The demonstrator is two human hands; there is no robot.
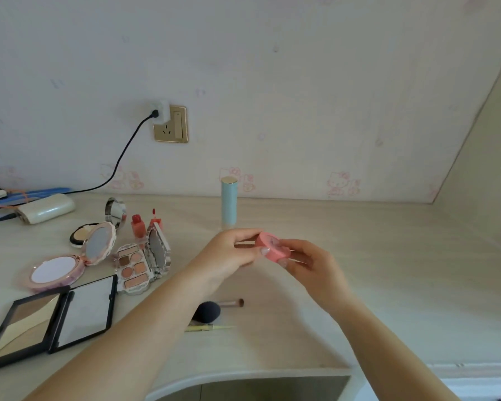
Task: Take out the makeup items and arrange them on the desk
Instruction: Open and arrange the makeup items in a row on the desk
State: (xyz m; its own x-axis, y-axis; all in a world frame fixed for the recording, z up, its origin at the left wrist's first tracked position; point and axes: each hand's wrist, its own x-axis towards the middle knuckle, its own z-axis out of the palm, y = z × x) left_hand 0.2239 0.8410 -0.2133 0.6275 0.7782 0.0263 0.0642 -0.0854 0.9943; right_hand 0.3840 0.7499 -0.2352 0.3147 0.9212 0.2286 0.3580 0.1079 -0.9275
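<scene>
Black palette is laid open at far left of worktop; pink compact and eyeshadow palette are propped open just behind; blue tube is stood upright nr wall; pink jar is pinched above worktop by left hand & right hand, fingers curled round it.

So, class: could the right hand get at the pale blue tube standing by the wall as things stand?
Probably not at once: the right hand and left hand both hold the pink round case. The pale blue tube stands just beyond, nothing between.
</scene>
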